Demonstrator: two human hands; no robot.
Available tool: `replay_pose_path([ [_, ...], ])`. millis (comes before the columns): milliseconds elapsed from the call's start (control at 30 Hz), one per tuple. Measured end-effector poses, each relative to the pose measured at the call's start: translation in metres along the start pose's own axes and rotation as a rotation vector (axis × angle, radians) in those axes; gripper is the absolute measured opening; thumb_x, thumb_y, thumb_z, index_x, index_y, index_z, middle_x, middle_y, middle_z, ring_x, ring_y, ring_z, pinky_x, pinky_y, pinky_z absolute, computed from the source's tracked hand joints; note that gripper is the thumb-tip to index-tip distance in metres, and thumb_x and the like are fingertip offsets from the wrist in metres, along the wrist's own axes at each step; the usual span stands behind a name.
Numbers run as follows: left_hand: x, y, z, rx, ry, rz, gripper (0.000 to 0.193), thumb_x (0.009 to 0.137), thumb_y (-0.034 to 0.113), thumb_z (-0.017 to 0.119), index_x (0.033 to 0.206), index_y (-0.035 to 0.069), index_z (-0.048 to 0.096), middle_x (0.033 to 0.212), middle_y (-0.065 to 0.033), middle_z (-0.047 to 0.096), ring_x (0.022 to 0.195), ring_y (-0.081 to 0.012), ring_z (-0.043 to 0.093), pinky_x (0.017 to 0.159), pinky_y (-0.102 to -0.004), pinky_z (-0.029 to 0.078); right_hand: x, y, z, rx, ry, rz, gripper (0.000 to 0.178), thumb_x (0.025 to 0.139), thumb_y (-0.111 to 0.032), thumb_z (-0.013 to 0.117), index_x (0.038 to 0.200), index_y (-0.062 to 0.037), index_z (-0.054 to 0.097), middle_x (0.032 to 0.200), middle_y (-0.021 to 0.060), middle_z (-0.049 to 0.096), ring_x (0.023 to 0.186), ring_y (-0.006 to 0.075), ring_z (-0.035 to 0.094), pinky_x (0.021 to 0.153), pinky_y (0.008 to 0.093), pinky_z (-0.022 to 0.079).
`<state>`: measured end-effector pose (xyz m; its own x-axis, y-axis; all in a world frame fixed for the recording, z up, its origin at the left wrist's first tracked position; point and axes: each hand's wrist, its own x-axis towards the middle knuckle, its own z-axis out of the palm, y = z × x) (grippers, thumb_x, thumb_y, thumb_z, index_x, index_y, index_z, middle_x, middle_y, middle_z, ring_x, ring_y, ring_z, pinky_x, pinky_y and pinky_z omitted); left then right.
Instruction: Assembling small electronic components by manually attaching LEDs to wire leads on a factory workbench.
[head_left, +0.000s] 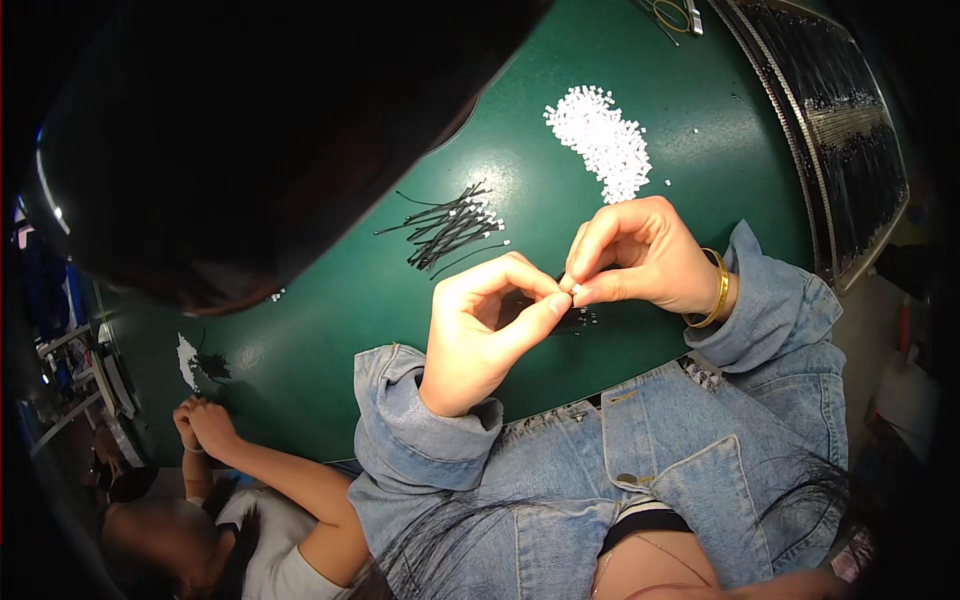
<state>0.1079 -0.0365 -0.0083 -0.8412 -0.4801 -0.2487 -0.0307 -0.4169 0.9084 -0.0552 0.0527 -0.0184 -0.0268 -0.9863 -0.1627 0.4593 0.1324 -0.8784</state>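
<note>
My left hand and my right hand meet fingertip to fingertip over the table, both closed in a pinch. A tiny white plastic connector shows at the right fingertips. Something thin and dark sits at the left fingertips, mostly covered by them. Beneath the hands lie more thin black wires, largely hidden. Beyond my left hand is a loose bundle of short black wires, several with white connectors on their ends. Past my right hand spreads a heap of small white connectors.
The green tabletop curves across the view. At the right stands a rack hung with dark wires. A large black object blocks the upper left. Lower left, another person's hands work near a small white pile.
</note>
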Motion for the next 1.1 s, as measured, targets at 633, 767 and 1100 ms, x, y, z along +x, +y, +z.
replay_pose_path([
  [633, -0.003, -0.001, 0.002, 0.038, -0.023, 0.081, 0.005, 0.076, -0.001, 0.061, 0.080, -0.004, 0.059, 0.074, -0.0051, 0.056, 0.068, -0.0092, 0.051, 0.061, -0.0208, 0.040, -0.002, -0.004, -0.003, -0.480, -0.047, -0.278, 0.009, 0.066, 0.000, 0.069, 0.074, -0.0014, 0.064, 0.073, 0.0077, 0.063, 0.067, 0.0163, 0.059, 0.059, 0.0243, 0.047],
  [767, -0.003, -0.002, 0.002, 0.039, -0.037, 0.086, 0.004, 0.076, -0.002, 0.060, 0.080, -0.004, 0.059, 0.074, -0.0052, 0.056, 0.068, -0.0095, 0.051, 0.061, -0.0210, 0.040, -0.002, -0.004, -0.004, -0.528, -0.057, -0.353, 0.010, 0.066, 0.000, 0.069, 0.075, -0.0009, 0.064, 0.072, 0.0073, 0.063, 0.067, 0.0164, 0.058, 0.059, 0.0242, 0.046],
  [1100, 0.011, -0.004, -0.018, 0.858, 0.317, 0.325, 0.009, 0.072, 0.000, 0.061, 0.081, 0.000, 0.061, 0.074, -0.0055, 0.054, 0.072, -0.0153, 0.051, 0.068, -0.0278, 0.038, 0.012, -0.022, -0.022, -0.837, 0.091, -0.421, 0.014, 0.068, 0.001, 0.065, 0.082, -0.0023, 0.065, 0.081, 0.0079, 0.061, 0.075, 0.0173, 0.057, 0.067, 0.0257, 0.044],
])
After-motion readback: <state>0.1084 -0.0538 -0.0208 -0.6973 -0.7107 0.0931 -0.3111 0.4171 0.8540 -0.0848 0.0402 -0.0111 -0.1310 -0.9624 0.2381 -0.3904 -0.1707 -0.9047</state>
